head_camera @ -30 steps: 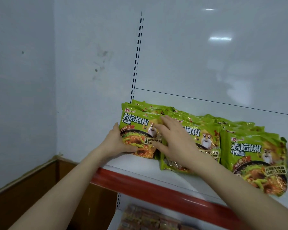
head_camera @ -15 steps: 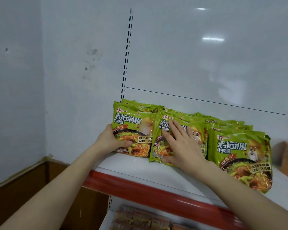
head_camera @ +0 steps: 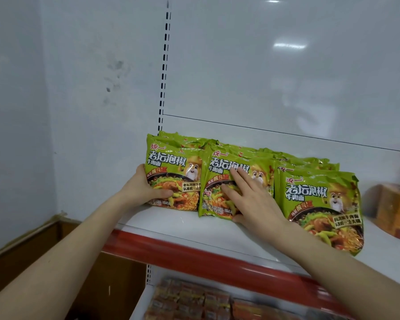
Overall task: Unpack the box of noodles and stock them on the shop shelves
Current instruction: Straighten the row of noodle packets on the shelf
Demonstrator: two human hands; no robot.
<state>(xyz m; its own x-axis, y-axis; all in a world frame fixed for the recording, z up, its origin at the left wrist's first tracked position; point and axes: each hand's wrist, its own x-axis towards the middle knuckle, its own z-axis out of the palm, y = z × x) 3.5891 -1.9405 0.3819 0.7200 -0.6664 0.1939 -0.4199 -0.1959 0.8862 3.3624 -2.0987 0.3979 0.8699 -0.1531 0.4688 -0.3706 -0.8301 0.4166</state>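
Green noodle packets stand in three rows on the white shelf (head_camera: 194, 229). My left hand (head_camera: 146, 188) grips the lower left corner of the leftmost front packet (head_camera: 173, 172), thumb across its face. Flat and with straight fingers, my right hand (head_camera: 247, 195) presses on the face of the middle front packet (head_camera: 219, 167). The right front packet (head_camera: 323, 204) leans forward, untouched. More packets stand behind each front one, mostly hidden.
The shelf has a red front strip (head_camera: 217, 264). An orange-brown package (head_camera: 393, 209) sits at the far right of the shelf. Red-orange packets (head_camera: 194, 301) fill the shelf below. A white back panel with a slotted upright (head_camera: 164, 65) rises behind; brown cardboard (head_camera: 32, 250) lies lower left.
The middle front packet has been pushed more upright and into line with the left one. My right hand slid onto its face; my left hand kept its hold on the left packet.
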